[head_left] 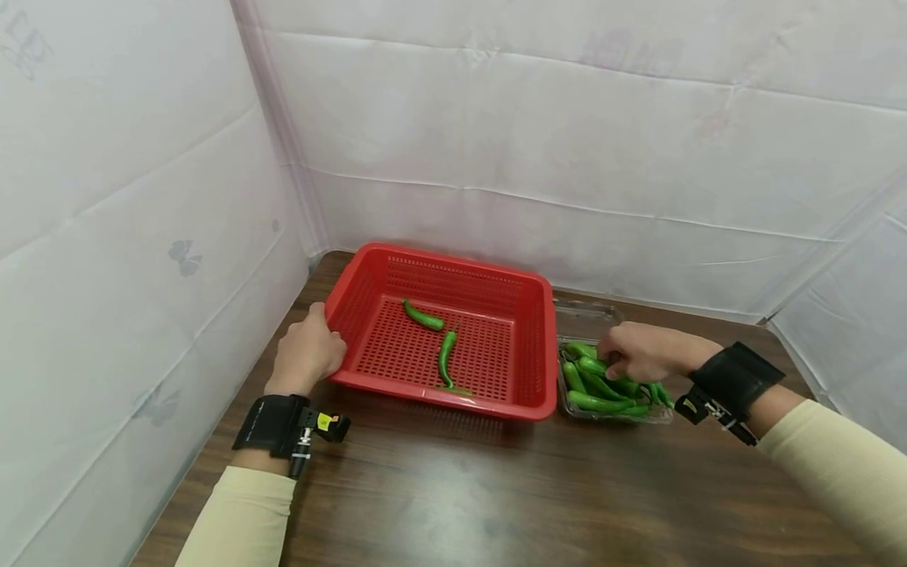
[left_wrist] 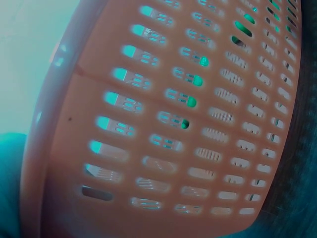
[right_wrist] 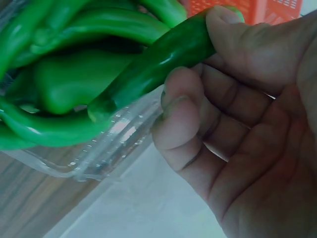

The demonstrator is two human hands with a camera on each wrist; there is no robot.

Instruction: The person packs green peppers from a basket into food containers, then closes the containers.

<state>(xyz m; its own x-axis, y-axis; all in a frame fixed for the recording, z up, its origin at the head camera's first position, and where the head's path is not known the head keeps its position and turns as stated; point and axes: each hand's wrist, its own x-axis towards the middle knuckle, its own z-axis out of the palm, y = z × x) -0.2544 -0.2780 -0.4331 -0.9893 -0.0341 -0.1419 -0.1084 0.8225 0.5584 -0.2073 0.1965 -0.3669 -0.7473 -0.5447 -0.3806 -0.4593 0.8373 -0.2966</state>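
Note:
A red perforated basket point(head_left: 530, 346) sits on the brown table and holds two green peppers point(head_left: 446, 356), one further back point(head_left: 423, 316). My left hand point(head_left: 306, 351) grips the basket's left rim; the left wrist view is filled by the basket's slotted wall point(left_wrist: 163, 124). Right of the basket stands a clear plastic tray point(head_left: 615, 416) piled with several green peppers point(head_left: 598, 402). My right hand point(head_left: 636, 353) reaches into it, and its thumb and curled fingers point(right_wrist: 183, 119) pinch one green pepper point(right_wrist: 158, 64) lying above the pile.
White cloth walls close in the table on the left, back and right. The wooden table point(head_left: 496, 496) stretches bare toward me in front of the basket. Both wrists wear black straps with cameras.

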